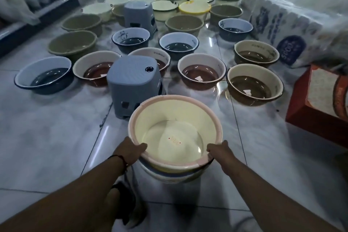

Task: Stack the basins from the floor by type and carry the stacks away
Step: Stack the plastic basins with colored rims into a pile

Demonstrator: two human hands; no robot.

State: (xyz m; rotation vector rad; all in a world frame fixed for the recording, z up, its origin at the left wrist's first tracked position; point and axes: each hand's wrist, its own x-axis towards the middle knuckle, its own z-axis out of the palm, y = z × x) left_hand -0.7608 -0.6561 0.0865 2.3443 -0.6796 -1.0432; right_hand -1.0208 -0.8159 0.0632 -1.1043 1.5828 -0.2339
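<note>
I hold a stack of basins above the floor in front of me; the top one is cream with a pink rim. My left hand grips the rim at its near left, thumb over the edge. My right hand grips the rim at its near right. Beyond it, several basins stand on the tiled floor: brown-bottomed ones, dark blue ones, olive ones and cream or yellow ones farther back.
Three grey plastic stools stand among the basins; the nearest is just beyond the stack on the left. A red box and plastic-wrapped packs line the right side. Shelving runs along the left. My foot is below the stack.
</note>
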